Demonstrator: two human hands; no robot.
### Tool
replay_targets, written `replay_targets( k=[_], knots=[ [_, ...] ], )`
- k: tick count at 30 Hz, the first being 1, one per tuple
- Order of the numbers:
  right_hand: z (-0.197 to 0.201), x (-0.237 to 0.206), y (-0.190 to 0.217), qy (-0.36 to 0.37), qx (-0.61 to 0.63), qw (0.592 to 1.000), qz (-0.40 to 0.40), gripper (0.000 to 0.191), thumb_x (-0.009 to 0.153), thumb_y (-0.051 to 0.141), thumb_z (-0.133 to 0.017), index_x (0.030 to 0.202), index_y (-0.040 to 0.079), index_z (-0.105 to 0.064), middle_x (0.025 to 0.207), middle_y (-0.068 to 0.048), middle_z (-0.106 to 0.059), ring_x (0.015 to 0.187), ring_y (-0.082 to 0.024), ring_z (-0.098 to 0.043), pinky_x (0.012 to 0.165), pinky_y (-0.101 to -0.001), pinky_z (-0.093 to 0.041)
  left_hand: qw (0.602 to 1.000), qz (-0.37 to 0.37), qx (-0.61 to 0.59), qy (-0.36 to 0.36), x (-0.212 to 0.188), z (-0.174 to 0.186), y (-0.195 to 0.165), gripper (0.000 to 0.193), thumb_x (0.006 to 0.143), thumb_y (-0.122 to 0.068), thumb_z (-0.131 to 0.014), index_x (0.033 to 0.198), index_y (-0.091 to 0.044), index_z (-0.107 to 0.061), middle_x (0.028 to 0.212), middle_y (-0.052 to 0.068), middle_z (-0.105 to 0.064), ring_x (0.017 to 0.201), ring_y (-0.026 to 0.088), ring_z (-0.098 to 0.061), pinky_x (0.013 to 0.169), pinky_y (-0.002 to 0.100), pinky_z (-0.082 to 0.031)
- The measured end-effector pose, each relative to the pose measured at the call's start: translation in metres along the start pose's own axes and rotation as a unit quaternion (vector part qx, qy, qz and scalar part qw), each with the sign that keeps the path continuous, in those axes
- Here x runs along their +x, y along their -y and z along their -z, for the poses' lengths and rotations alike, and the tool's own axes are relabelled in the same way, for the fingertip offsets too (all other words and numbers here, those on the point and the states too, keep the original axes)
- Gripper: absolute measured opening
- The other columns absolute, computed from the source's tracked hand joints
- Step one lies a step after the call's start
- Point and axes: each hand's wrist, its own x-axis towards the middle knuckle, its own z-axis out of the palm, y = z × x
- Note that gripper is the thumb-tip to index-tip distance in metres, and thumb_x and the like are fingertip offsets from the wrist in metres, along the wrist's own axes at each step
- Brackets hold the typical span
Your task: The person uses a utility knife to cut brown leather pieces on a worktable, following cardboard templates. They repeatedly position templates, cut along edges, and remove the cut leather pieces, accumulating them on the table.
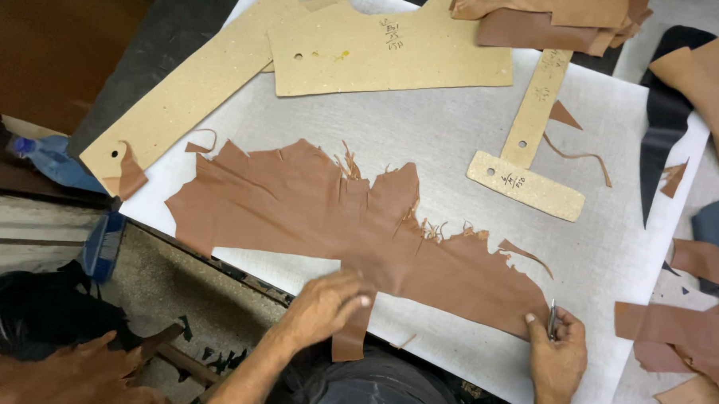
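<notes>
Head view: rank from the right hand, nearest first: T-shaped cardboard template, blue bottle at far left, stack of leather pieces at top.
1. T-shaped cardboard template: above the right hand, up the table, by far the closest.
2. Stack of leather pieces: at the top edge, beyond the template.
3. Blue bottle: off the table at far left, past the left hand.

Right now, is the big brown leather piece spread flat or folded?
Spread flat: the brown leather piece lies open on the white cutting board, one strip hanging over the near edge.
</notes>
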Motion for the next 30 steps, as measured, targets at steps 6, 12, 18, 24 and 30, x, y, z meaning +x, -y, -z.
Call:
replay_targets(
  k=[6, 12, 18, 24, 30],
  knots=[
    [0.01, 0.006, 0.005, -0.018, 0.116, 0.993, -0.007, 0.049, 0.088, 0.013, -0.079, 0.13, -0.004, -0.061, 0.102, -0.011, -0.07, 0.095, -0.015, -0.066, 0.085, -0.029, -0.053, 0.968, 0.009, 0.243, -0.059, 0.051, -0.014, 0.032, 0.078, 0.091, -0.049, -0.061, 0.15, -0.002, -0.04, 0.16, 0.026, -0.026, 0.149, 0.042, -0.019, 0.119, 0.056, -0.018],
    [0.016, 0.009, -0.001, 0.028, 0.118, 0.992, -0.026, 0.039, 0.088, 0.012, -0.079, 0.122, -0.004, -0.067, 0.102, -0.011, -0.073, 0.091, -0.016, -0.066, 0.082, -0.0282, -0.054, 0.966, 0.014, 0.258, -0.022, 0.051, -0.038, 0.033, 0.091, 0.09, -0.066, -0.051, 0.156, -0.007, -0.029, 0.164, 0.024, -0.015, 0.153, 0.037, -0.008, 0.122, 0.055, -0.007],
    [0.027, 0.007, 0.002, 0.027, 0.187, 0.981, -0.051, 0.034, 0.088, 0.012, -0.076, 0.118, -0.004, -0.068, 0.101, -0.009, -0.073, 0.09, -0.013, -0.067, 0.08, -0.0268, -0.056, 0.946, -0.215, 0.242, -0.026, 0.084, -0.125, -0.004, 0.101, 0.091, -0.082, -0.023, 0.157, -0.007, -0.018, 0.166, 0.021, -0.009, 0.153, 0.036, -0.001, 0.122, 0.051, 0.0],
    [0.032, 0.028, 0.024, 0.021, 0.103, 0.994, -0.021, 0.031, 0.09, 0.014, -0.075, 0.117, -0.001, -0.07, 0.1, -0.009, -0.074, 0.091, -0.014, -0.07, 0.082, -0.0291, -0.056, 0.887, -0.332, 0.294, 0.132, 0.122, -0.171, -0.06, 0.101, 0.09, -0.083, -0.017, 0.161, -0.013, -0.021, 0.169, 0.018, -0.012, 0.157, 0.032, -0.006, 0.127, 0.051, 0.001],
    [0.005, 0.116, 0.104, 0.036, -0.034, 0.995, 0.091, 0.029, 0.091, 0.021, -0.072, 0.11, -0.001, -0.074, 0.103, -0.018, -0.074, 0.088, -0.03, -0.072, 0.081, -0.039, -0.055, 0.89, -0.369, 0.252, 0.09, 0.137, -0.159, -0.075, 0.099, 0.09, -0.085, -0.03, 0.16, -0.016, -0.037, 0.169, 0.018, -0.023, 0.158, 0.033, -0.016, 0.128, 0.052, -0.006]
  ],
)
